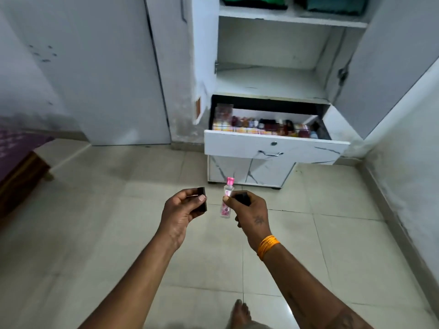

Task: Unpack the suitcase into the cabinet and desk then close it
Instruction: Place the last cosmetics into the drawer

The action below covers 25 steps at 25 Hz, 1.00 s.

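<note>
Clear plastic, pink-capped small bottle (227, 198) with pink label: upright, pinched at mid-body by thumb and fingers of right hand (248, 210), which also curls round a small black object (242, 198); identity unclear. Left hand (181, 210) grips a flat black rectangular box (202, 198), fingers curled round it. Both held above tiled floor (308, 245), near the open white cabinet drawer (273, 146) farther ahead. Judgement: bottle light, rigid, smooth, possibly slippery; mid-body hold suits. Drawer already crowded with small bottles (266, 125).
</note>
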Each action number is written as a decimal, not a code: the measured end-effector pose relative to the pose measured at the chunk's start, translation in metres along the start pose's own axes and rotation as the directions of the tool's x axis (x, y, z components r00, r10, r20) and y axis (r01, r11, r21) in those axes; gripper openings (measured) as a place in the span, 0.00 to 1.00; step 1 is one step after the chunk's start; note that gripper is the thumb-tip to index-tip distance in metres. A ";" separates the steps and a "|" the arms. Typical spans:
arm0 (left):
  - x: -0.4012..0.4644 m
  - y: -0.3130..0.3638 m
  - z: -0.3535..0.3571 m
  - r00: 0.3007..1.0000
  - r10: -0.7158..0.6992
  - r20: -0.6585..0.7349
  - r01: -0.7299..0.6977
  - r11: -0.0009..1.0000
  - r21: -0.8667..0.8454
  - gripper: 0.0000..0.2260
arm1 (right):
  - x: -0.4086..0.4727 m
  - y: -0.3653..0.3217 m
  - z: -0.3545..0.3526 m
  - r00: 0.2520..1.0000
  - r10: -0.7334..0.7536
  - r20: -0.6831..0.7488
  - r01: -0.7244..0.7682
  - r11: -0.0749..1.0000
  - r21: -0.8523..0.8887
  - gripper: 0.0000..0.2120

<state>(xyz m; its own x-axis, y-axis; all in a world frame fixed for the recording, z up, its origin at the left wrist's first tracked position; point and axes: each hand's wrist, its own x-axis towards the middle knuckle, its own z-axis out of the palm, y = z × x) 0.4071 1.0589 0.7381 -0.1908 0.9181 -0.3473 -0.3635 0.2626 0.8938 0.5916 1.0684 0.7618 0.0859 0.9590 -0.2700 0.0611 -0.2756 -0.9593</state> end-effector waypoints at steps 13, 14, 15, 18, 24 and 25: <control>0.256 0.018 0.157 1.000 -0.023 0.007 0.023 0.998 0.062 0.08 | 0.282 -0.033 -0.076 0.995 0.046 -0.089 -0.048 0.999 -0.015 0.07; 0.277 0.024 0.161 1.000 -0.018 0.009 0.018 0.998 0.062 0.08 | 0.304 -0.036 -0.071 0.995 0.044 -0.088 -0.046 0.999 -0.017 0.08; 0.303 0.031 0.165 1.000 -0.017 0.009 0.017 0.998 0.062 0.08 | 0.330 -0.040 -0.065 0.995 0.051 -0.091 -0.053 0.998 -0.023 0.10; 0.374 0.051 0.177 0.999 -0.036 0.019 0.034 0.994 0.101 0.08 | 0.407 -0.051 -0.051 0.986 0.100 -0.131 -0.113 0.989 -0.096 0.12; 0.476 0.058 0.188 0.989 -0.147 -0.010 0.147 0.973 0.176 0.11 | 0.513 -0.041 -0.028 0.981 0.169 -0.099 -0.192 0.923 -0.332 0.10; 0.487 0.055 0.188 0.984 -0.174 -0.024 0.176 0.971 0.165 0.10 | 0.522 -0.035 -0.023 0.975 0.204 -0.084 -0.220 0.905 -0.365 0.09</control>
<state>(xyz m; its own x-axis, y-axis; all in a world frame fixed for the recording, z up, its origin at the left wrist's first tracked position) 0.4657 1.5763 0.6714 -0.1467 0.8508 -0.5045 -0.2361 0.4652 0.8531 0.6569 1.5772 0.6558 0.1799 0.8738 -0.4517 0.3992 -0.4845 -0.7784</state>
